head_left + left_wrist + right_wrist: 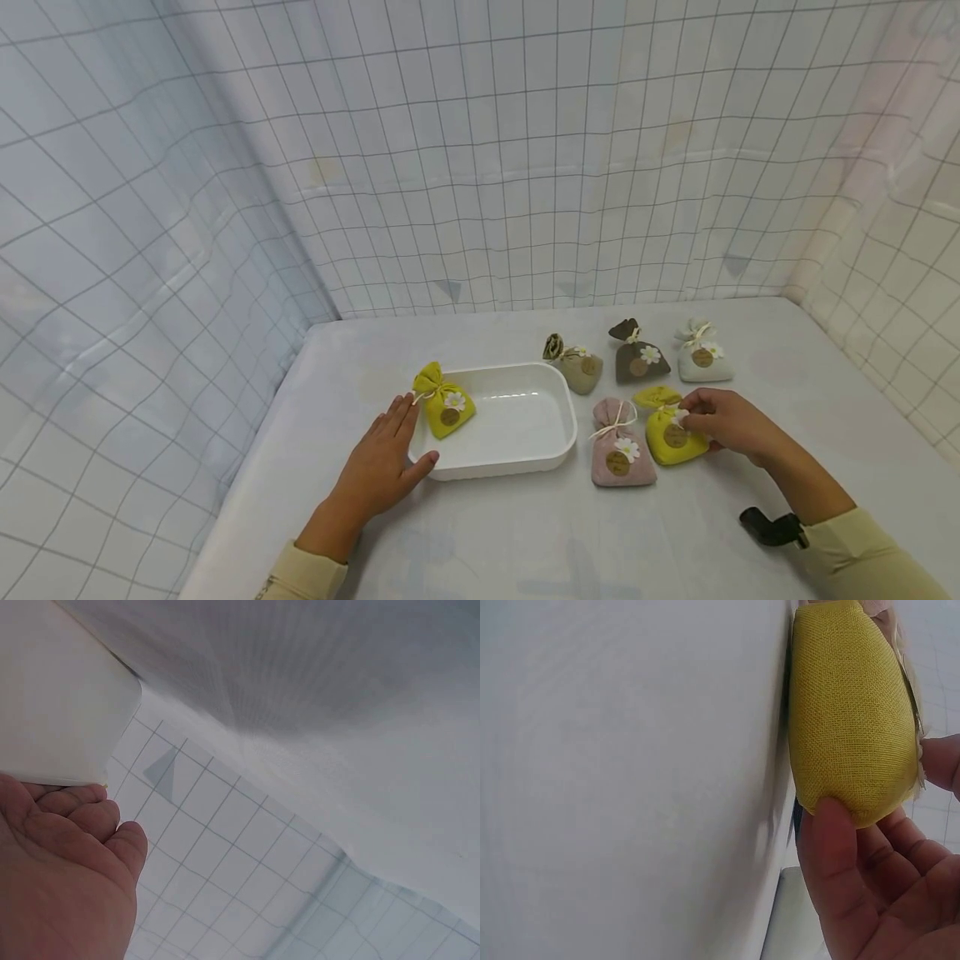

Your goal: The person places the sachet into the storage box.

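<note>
At the left end of a white tray (pixel 517 425) lies my left hand (pixel 382 458), fingers extended along the outer wall and thumb by the near corner. The left wrist view has these fingers (pixel 94 817) right at the tray's wall (pixel 60 697). Inside the tray, at its left end, a yellow drawstring sachet (pixel 442 423) with a white flower leans on the rim. To the right, my right hand (pixel 738 425) grips a second yellow sachet (pixel 663 450) on the table. Close up, the thumb and fingers (pixel 832 840) hold the lower end of its woven cloth (pixel 847 712).
A pink sachet (pixel 611 454) stands directly left of the gripped one. Behind are a beige sachet (pixel 581 375) by the tray's corner, a dark brown sachet (pixel 633 367) and a pale grey sachet (pixel 712 369). Checked white curtains (pixel 480 167) enclose the table (pixel 525 542).
</note>
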Demonstrator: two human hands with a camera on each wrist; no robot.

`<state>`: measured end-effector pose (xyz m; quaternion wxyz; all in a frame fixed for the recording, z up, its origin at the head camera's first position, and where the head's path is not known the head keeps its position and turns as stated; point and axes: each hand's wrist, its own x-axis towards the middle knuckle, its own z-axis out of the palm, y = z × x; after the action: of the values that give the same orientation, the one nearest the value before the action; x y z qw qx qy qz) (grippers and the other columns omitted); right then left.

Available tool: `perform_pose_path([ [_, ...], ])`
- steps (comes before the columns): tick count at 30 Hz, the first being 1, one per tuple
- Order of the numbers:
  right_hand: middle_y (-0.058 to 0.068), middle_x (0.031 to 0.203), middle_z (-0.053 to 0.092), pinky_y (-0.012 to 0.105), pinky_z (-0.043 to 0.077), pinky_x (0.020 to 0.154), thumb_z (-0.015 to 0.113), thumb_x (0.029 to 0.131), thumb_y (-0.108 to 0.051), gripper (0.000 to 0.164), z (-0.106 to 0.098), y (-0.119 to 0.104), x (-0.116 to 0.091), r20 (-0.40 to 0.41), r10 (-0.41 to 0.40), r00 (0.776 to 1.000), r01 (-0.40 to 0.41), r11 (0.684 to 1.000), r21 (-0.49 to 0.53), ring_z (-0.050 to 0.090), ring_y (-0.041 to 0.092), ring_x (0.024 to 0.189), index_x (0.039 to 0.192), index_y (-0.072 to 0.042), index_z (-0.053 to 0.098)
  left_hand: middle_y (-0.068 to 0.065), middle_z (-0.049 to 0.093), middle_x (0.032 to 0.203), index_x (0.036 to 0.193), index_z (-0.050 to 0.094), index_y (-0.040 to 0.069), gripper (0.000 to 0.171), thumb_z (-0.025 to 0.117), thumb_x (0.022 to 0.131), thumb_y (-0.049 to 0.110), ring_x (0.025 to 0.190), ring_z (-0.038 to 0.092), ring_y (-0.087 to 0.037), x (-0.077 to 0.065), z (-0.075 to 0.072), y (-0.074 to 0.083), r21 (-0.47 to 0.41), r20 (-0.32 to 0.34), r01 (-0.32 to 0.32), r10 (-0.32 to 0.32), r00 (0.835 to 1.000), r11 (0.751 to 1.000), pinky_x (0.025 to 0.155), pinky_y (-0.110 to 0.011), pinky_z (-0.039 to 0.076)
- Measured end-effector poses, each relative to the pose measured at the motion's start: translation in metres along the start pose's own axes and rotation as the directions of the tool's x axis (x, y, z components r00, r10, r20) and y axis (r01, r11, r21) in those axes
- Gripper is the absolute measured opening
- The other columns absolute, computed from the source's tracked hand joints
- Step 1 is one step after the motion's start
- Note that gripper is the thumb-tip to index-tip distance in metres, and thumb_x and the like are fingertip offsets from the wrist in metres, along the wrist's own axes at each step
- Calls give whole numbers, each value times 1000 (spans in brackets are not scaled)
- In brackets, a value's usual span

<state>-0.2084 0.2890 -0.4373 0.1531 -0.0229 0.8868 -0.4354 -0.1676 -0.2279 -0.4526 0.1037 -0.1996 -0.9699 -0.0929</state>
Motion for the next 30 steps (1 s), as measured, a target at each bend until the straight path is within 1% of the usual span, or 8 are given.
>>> perform_pose_path([
  [7,12,106,64,37,55,66,66,93,-21,38,-3,-3,0,-18,-23,1000,22,1000,-13,59,23,85,120,5,57,-19,27,160,151,34,-6,83,57,96,52,148,22,-33,0,-2,1,2,-5,-2,2,1000,1000,116,-51,26],
  [15,14,109,63,36,56,68,65,95,-22,39,-9,-13,0,-32,-55,998,54,998,-14,60,23,87,121,5,57,-18,26,160,151,33,-6,83,56,96,52,148,21,-32,0,-1,0,-4,-5,-5,5,1000,1000,116,-52,26],
  [21,15,109,63,36,56,67,65,95,-22,39,-13,-18,-1,-41,-77,996,78,997,5,60,23,87,121,6,57,-18,25,161,152,33,-5,83,55,97,53,149,21,-32,0,0,-1,-2,3,2,-2,1000,1000,116,-51,25],
  [23,15,110,63,36,56,67,66,95,-22,39,-13,-20,0,-49,-73,996,74,997,15,61,22,88,121,5,57,-18,25,161,152,33,-5,83,56,97,53,149,21,-32,0,0,-1,-3,4,2,-2,1000,1000,116,-51,25],
  [30,16,111,63,36,57,68,67,95,-23,41,-13,-26,2,-58,-98,993,99,995,11,61,22,91,123,6,56,-18,25,160,151,33,-5,83,55,97,53,148,21,-32,0,1,-1,-5,-3,-5,5,1000,1000,116,-52,26],
])
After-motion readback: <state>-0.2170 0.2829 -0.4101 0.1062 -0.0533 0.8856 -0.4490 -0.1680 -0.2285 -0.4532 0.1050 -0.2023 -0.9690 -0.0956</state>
